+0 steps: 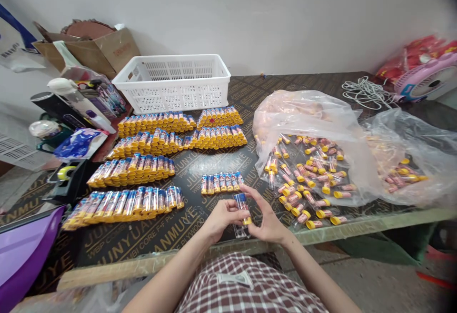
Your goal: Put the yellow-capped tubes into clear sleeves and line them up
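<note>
Near the table's front edge, my left hand [223,217] pinches a small tube [242,202] with a blue printed wrap and a yellow cap, its thumb across the front. My right hand [267,215] curves round the same tube from the right, forefinger by the top and thumb by the yellow end. Clear film shows just below the tube. Beyond my hands lies a short row of like tubes [221,182], side by side. To the right, many loose pink tubes with yellow caps [307,179] spill from a clear plastic bag [314,106].
Stacked rows of tubes [128,203] fill the left side of the table. Behind them stands a white plastic basket [171,84]. A tape dispenser [67,177] and bottles are at far left. Another plastic bag [400,136], a coiled cord [367,91] and a pink fan [428,77] are at right.
</note>
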`<act>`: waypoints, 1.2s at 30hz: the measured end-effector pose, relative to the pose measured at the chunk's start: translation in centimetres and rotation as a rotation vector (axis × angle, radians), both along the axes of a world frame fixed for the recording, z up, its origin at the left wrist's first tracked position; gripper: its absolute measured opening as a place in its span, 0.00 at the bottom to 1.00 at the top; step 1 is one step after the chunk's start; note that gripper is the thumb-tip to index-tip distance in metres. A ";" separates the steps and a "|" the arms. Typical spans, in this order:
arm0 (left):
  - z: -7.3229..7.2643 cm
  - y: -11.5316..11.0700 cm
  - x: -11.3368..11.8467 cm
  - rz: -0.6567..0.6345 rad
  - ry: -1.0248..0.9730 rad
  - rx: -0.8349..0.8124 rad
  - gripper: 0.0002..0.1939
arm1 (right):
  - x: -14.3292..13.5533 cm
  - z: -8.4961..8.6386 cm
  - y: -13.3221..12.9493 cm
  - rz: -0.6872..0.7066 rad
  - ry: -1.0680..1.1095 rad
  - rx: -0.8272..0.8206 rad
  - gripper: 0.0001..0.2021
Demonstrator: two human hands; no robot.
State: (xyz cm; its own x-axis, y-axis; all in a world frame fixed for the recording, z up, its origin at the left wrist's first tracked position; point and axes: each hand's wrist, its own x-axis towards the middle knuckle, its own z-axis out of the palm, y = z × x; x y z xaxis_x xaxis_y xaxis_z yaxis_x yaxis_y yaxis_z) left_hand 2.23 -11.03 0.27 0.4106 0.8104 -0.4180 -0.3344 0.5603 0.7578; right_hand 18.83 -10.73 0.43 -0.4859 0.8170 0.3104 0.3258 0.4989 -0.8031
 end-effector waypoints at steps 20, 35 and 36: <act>1.1 0.0 0.0 0.073 -0.029 -0.058 0.18 | -0.3 -0.7 -0.6 -0.015 0.113 -0.035 0.41; 0.8 -0.1 0.0 0.067 -0.029 -0.038 0.18 | -0.5 -0.6 -0.6 -0.004 0.142 -0.044 0.42; 0.7 0.2 -0.2 0.070 -0.021 -0.031 0.18 | -0.5 -0.6 -0.5 0.002 0.124 -0.052 0.42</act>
